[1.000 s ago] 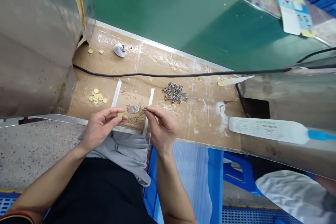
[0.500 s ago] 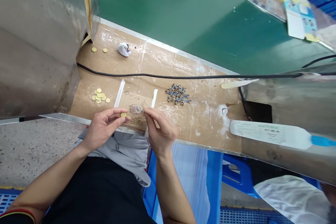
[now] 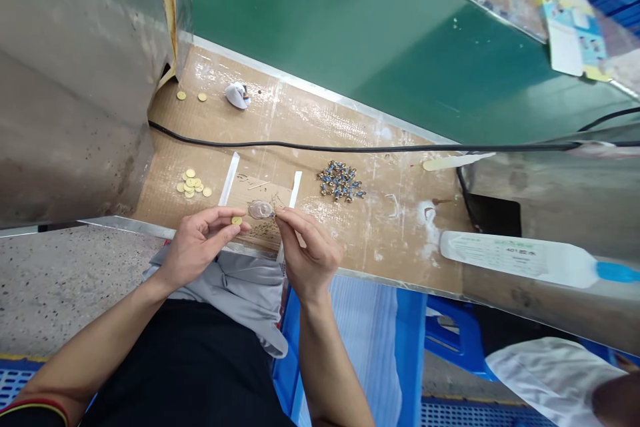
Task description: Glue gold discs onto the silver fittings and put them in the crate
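Observation:
My left hand (image 3: 200,247) pinches a small gold disc (image 3: 237,220) between thumb and fingertips. My right hand (image 3: 309,250) pinches a tiny piece, too small to make out, right beside a clear round dish (image 3: 261,209) on the cardboard work surface (image 3: 380,233). Thin wires lie scattered around the dish. Beyond my hands sit a heap of blue-and-gold charms (image 3: 341,181) and a small stack of gold discs (image 3: 190,183). Two white strips (image 3: 229,179) frame the spot under my fingers.
A black cable (image 3: 350,147) crosses the board. A white glue bottle with a blue tip (image 3: 520,259) lies at right, beside a wooden stick (image 3: 457,161). Metal panels (image 3: 75,80) rise at left, a green surface (image 3: 350,47) lies beyond, and a white-sleeved person (image 3: 550,377) sits lower right.
My hands have drawn slightly closer together, with my right fingertips now beside the dish. The whole scene has shifted a little right in view. The disc stays in my left hand.

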Available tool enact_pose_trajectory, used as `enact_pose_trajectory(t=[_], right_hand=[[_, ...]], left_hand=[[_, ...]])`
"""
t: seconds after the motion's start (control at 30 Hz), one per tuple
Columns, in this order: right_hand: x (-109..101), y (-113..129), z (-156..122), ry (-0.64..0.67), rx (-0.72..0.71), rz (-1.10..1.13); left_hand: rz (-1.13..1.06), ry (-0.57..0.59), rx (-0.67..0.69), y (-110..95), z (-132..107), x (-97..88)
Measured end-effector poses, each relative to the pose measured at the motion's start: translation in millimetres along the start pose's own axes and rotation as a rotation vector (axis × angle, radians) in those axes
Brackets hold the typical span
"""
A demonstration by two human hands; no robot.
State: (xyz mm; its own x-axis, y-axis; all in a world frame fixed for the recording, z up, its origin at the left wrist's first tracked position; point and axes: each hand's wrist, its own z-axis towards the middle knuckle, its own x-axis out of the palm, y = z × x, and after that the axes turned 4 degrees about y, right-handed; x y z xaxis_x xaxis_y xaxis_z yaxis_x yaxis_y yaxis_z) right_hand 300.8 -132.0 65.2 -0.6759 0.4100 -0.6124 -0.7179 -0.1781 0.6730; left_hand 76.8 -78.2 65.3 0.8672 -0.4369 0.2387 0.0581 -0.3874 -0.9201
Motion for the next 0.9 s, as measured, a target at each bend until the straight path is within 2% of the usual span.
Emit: enact_pose_trajectory(t=[0.5,0.63,0.77,0.9], right_hand=[[-0.5,0.0,1.7,0.006,0.051,0.049],[-0.8,-0.7,2.7,-0.03,0.069,0.019],[0.9,-0.5,4.9,-0.079,0.022,-0.023],[2.3,1.3,6.9,-0.061,0.014,-0.056]], left_hand=[[-0.012,0.006,0.0,-2.0,-0.7,-0.2],[0.004,0.003,-0.002,-1.8,-0.2,-0.2],[0.007,0.003,0.002,-2.7,-0.3,0.0],[0.0,0.001,-0.003,-3.5,-0.8,0.3]])
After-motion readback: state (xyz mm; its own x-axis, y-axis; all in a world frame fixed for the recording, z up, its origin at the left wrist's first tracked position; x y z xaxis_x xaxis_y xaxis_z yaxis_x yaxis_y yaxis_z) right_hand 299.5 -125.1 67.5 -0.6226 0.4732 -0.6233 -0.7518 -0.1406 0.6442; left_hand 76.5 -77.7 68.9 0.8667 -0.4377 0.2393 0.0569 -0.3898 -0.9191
